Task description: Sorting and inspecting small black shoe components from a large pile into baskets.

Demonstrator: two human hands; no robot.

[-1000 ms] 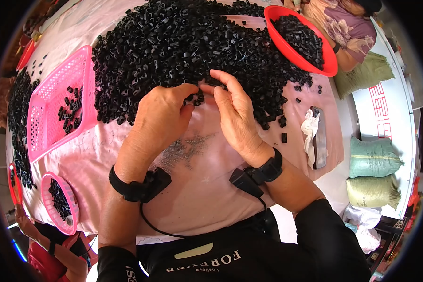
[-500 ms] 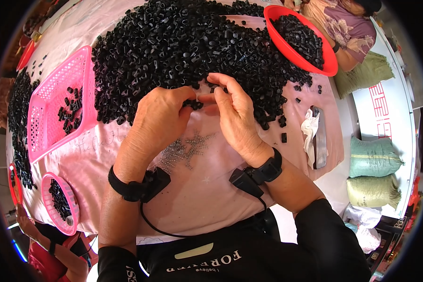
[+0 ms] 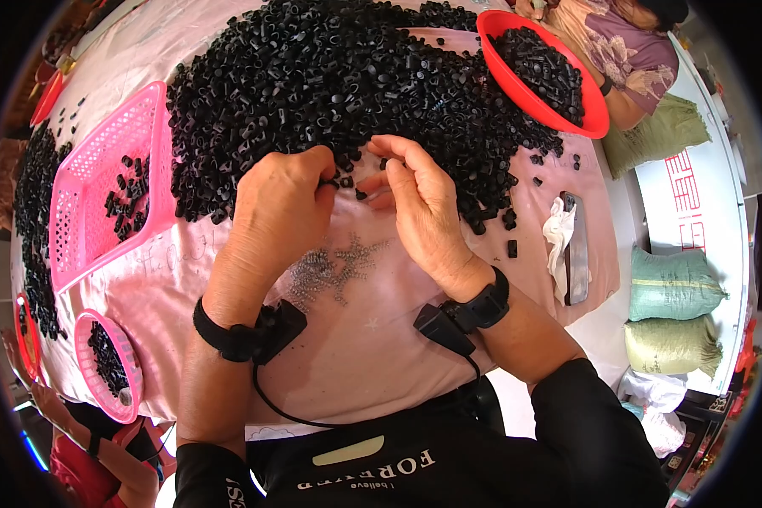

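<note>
Small black plastic pieces [image 3: 330, 76] lay heaped across the far half of the bench [image 3: 364, 356], which was covered with a pink cloth. Both hands worked at the near edge of that heap. The left hand [image 3: 279, 212] was curled palm down, its grip pinched on a few pieces at the fingertips, though what exactly it held was hidden under the knuckles. The right hand [image 3: 423, 212] lay just beside it, fingers half bent and loose, touching the pieces at the pile's edge; I could not tell whether it held any. A pink mesh basket [image 3: 89, 169] with some pieces stood to the left, a red bowl [image 3: 597, 118] full of them at the far right, and a small pink bowl [image 3: 127, 398] near the left corner. Another person's sleeve [image 3: 626, 51] showed beyond the red bowl.
</note>
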